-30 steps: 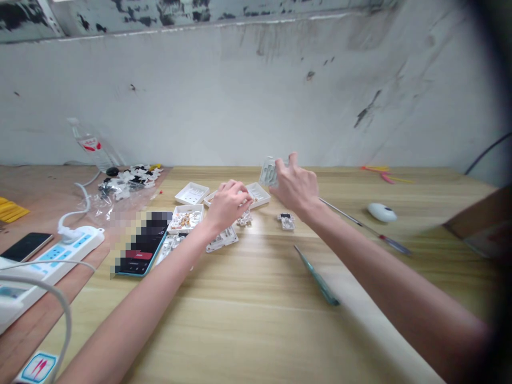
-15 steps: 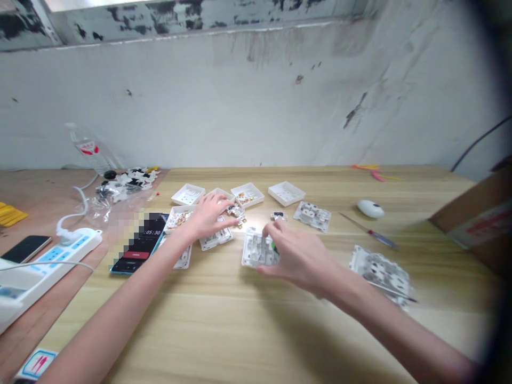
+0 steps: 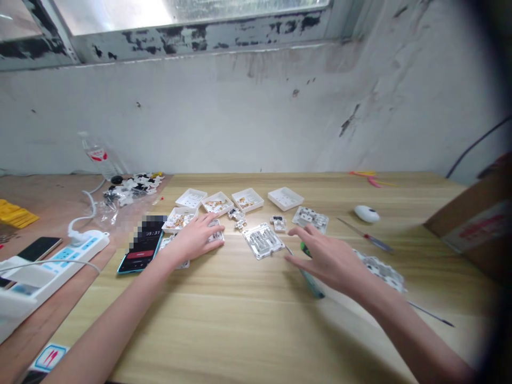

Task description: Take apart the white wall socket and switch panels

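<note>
My left hand (image 3: 198,237) rests with fingers spread over a white socket part (image 3: 216,232), near the trays of brass pieces. My right hand (image 3: 324,256) hovers right of centre, thumb and fingers apart. Beneath it lies a screwdriver (image 3: 314,285) with a teal and green handle, partly hidden by the hand. Between the hands sits a white frame (image 3: 263,240) with grey slots. A small black-and-white module (image 3: 278,223) lies just behind it, and several small parts (image 3: 237,217) lie to its left.
White trays (image 3: 285,198) line the back. Assembled panels (image 3: 310,219) and a red-tipped screwdriver (image 3: 374,240) lie right, beside a white mouse (image 3: 367,214) and cardboard box (image 3: 476,224). A phone (image 3: 144,246) and power strip (image 3: 76,253) are left.
My right hand has moved right, off the central white frame, which now shows fully and is turned. My left hand has shifted left and down from the small parts. The view has tilted up slightly.
</note>
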A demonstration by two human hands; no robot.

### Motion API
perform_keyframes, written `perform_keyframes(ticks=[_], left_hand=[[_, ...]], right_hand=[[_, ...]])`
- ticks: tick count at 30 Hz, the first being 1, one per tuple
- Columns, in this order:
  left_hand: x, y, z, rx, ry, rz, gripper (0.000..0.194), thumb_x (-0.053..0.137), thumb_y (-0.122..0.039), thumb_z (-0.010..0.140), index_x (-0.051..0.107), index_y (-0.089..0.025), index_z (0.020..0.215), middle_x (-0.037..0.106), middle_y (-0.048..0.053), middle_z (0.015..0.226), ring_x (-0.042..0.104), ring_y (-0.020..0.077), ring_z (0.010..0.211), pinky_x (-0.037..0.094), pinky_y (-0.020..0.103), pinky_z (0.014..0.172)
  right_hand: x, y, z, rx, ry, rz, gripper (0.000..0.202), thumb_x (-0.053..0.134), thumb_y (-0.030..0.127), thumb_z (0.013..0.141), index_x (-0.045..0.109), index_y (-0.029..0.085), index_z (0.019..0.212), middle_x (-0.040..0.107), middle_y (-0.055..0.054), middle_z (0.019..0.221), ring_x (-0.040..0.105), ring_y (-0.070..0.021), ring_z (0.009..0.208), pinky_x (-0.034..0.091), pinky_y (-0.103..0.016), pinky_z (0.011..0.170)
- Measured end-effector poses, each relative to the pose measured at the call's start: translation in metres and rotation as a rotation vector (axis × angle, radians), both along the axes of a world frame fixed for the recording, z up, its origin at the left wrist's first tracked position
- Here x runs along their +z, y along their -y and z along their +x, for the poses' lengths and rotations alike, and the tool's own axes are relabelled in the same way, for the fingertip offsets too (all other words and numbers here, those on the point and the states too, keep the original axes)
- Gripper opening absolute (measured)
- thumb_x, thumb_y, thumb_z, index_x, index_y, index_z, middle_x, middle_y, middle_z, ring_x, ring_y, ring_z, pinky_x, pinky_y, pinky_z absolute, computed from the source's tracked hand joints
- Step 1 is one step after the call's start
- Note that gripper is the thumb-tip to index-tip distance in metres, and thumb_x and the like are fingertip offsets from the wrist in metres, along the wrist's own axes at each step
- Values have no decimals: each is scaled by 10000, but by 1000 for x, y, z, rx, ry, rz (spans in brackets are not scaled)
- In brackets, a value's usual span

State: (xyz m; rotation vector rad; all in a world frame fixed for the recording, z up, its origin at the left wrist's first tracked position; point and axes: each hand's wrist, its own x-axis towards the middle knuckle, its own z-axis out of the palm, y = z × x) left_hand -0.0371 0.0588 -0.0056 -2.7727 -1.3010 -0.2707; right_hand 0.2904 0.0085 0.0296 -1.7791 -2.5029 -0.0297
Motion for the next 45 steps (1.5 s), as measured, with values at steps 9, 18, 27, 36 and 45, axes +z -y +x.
perform_keyframes(ticks=[9, 18, 27, 36, 45], left_hand=[[13, 5, 30, -54, 66, 5, 404, 438, -426, 940, 493, -239, 1294, 444, 106, 1408, 349, 269, 1343, 284, 486, 1100], [-6, -1, 91, -145, 57, -12, 406, 456, -450, 932, 514, -243, 1276, 534, 108, 1299, 454, 275, 1251, 384, 463, 1027], [-4, 16, 53, -23, 107, 15, 539, 508, -529, 881, 456, -240, 1333, 458, 124, 1382, 359, 300, 1324, 319, 504, 1072], [-10, -2, 54, 14, 113, -50, 660, 476, -673, 825, 466, -247, 1329, 465, 126, 1383, 412, 311, 1290, 283, 517, 1084], [10, -9, 48, -26, 149, -109, 591, 390, -568, 924, 361, -247, 1420, 343, 108, 1495, 315, 278, 1371, 241, 471, 1127]], right_hand=[[-7, 20, 70, -173, 21, -95, 444, 386, 501, 886, 546, 247, 1214, 627, -112, 1185, 653, -309, 890, 482, -424, 672], [-25, 44, 36, -59, 2, -131, 378, 324, 474, 939, 548, 247, 1141, 651, -83, 1033, 675, -255, 749, 434, -341, 585], [-22, 38, 26, -17, 35, -93, 399, 297, 433, 963, 517, 216, 1216, 660, -95, 1026, 674, -269, 802, 423, -328, 573], [-18, 38, -1, 142, -15, -104, 314, 357, 376, 959, 597, 255, 1121, 622, -64, 934, 662, -212, 712, 362, -295, 546], [-21, 24, 38, -5, 127, -51, 330, 357, 356, 943, 531, 252, 1203, 627, -61, 1002, 655, -221, 717, 355, -296, 539]])
